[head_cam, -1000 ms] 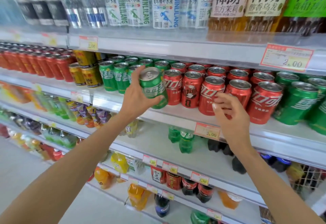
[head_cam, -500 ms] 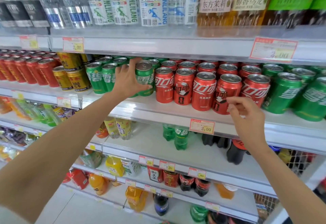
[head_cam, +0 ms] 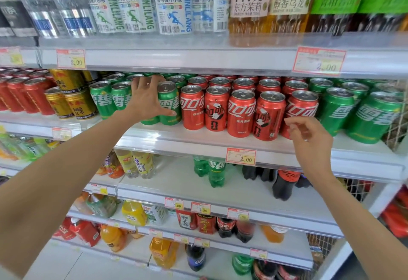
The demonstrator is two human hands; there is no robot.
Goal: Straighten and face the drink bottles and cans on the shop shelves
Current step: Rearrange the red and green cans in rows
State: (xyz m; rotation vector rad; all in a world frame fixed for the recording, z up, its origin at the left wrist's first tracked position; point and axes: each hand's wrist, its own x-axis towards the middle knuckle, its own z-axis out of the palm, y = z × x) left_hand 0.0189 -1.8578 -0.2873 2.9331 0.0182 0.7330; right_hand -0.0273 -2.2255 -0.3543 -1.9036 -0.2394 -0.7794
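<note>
One green can [head_cam: 169, 103], just left of the red cans [head_cam: 240, 112] on the shelf [head_cam: 198, 145], sits gripped in the left hand [head_cam: 145, 98]. Right hand [head_cam: 309, 138] hovers loosely curled, empty, at their right end; two red labels look unfaced.

A green can [head_cam: 169, 103] is standing upright at the shelf [head_cam: 198, 145] front, my left hand [head_cam: 145, 100] gripping it, touching the row of red cans [head_cam: 240, 112].
</note>
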